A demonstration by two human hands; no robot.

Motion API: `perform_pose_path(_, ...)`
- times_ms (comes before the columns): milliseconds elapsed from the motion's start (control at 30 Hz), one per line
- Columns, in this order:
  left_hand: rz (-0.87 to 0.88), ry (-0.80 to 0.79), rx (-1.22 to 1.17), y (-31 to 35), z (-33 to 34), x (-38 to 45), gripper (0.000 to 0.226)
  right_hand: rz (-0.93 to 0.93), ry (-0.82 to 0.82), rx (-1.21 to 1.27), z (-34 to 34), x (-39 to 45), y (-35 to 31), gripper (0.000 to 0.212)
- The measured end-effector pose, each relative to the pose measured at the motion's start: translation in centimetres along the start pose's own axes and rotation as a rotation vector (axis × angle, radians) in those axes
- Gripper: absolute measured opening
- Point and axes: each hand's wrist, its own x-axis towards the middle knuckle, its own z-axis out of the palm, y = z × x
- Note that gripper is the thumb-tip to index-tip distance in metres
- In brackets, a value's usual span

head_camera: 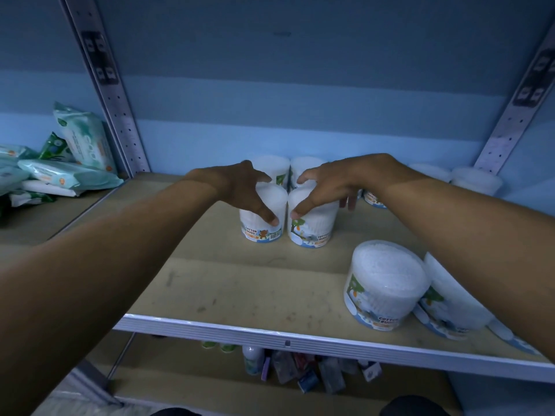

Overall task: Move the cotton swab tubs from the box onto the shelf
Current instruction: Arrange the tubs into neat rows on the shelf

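Beige shelf board (228, 283) carries a cotton swab tub (383, 285) near its front edge, at the right. Farther back, two upright tubs are gripped side by side: the left tub (264, 226) by the left hand (240, 187), the right tub (313, 226) by the right hand (333, 184). More tubs (271, 166) are seen behind.

Retail shop aisle, perforated grey metal shelf uprights (118, 97), beige shelf board (240, 283), barcoded clear plastic cotton-bud tubs (384, 283), stacked green wet-wipe packs (69, 172)
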Motion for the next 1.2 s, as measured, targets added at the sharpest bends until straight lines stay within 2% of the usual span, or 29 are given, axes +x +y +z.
perform_pose_path(100, 0.049, -0.019, -0.027, -0.1, -0.3, -0.7, 0.105, -0.037, -0.063, -0.017, -0.2, -0.3, -0.1, 0.105)
perform_pose_path(200, 0.059, -0.007, -0.004, 0.1, -0.4, -1.3, 0.096, -0.031, -0.052, -0.027, 0.1, -0.7, -0.5, 0.098)
perform_pose_path(400, 0.042, -0.073, -0.023, 0.6, -0.9, -2.8, 0.101, -0.017, -0.014, -0.012, 0.6, -2.8, -1.2, 0.094)
perform_pose_path(867, 0.031, -0.073, -0.028, 1.2, 0.1, -7.1, 0.099, -0.057, 0.033, -0.078, 2.3, -7.4, -3.3, 0.090)
perform_pose_path(1200, 0.067, -0.077, -0.059, 1.3, 0.5, -9.9, 0.099, -0.121, 0.060, -0.285, 3.4, -11.0, -4.5, 0.089)
